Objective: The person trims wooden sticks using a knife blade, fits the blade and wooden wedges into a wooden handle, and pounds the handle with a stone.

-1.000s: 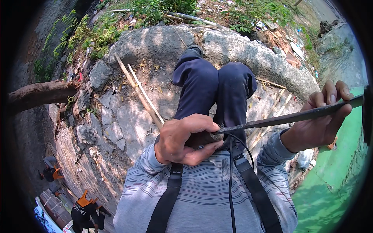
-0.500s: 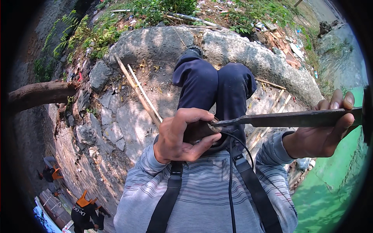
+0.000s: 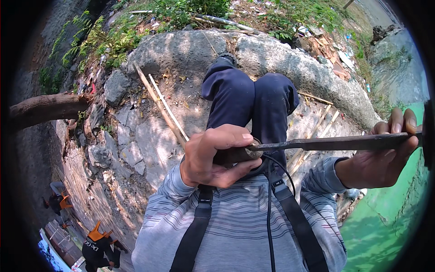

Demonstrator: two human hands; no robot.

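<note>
My left hand (image 3: 201, 158) is closed around a dark wooden knife handle (image 3: 233, 155), the thumb on top and a finger below. A long dark metal knife blade (image 3: 337, 143) stretches from the handle's end to the right, almost level. Its narrow tang (image 3: 274, 146) meets the handle's end; how deep it goes in cannot be made out. Near the blade's far end, my right hand (image 3: 374, 167) grips it between thumb and fingers. Both hands are in front of my chest, above my lap.
Bamboo sticks (image 3: 161, 106) lie on the cracked ground to the left, and more strips (image 3: 317, 129) to the right. A curved concrete edge (image 3: 308, 63) runs ahead of my feet. A tree trunk (image 3: 50, 111) juts in at left. Another person (image 3: 97, 251) is at lower left.
The blade has rolled a little, so its flat side looks narrower. My right hand has shifted slightly right and down. The handle has moved slightly right in my left hand.
</note>
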